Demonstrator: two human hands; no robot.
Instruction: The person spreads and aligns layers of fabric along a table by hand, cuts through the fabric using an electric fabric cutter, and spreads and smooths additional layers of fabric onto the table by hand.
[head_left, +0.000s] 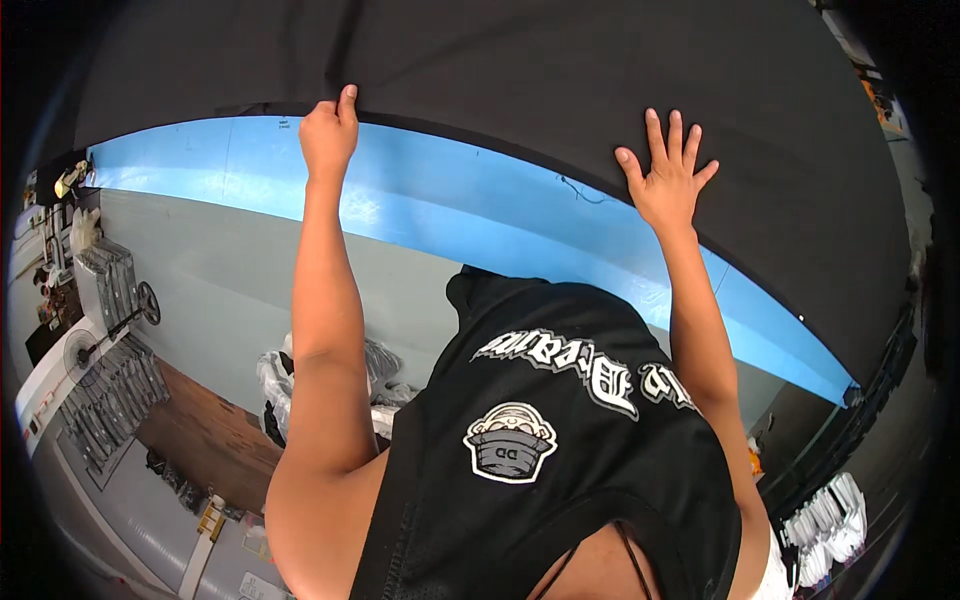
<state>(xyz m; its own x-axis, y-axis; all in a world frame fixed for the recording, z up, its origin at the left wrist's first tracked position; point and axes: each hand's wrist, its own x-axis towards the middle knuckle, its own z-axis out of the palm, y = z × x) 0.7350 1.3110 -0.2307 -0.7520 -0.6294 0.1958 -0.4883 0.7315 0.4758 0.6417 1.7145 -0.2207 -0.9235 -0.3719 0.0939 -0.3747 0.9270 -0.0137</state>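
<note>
A wide sheet of black fabric [520,75] is spread over a long table with a light blue top [430,185]. Its near edge runs along the table, leaving a strip of blue bare on my side. My left hand [328,140] is closed on that edge, the thumb stretched out over the cloth and the other fingers folded. Farther right, my right hand [670,182] lies flat on the fabric with its fingers spread. Some creases show in the cloth beyond my left hand.
A small pale device [72,180] stands at the table's left end. Past it are bagged grey stacks [105,275] and a fan [148,303]. Clear plastic bags [380,365] sit below by my left arm. White bundles [828,525] lie at the lower right.
</note>
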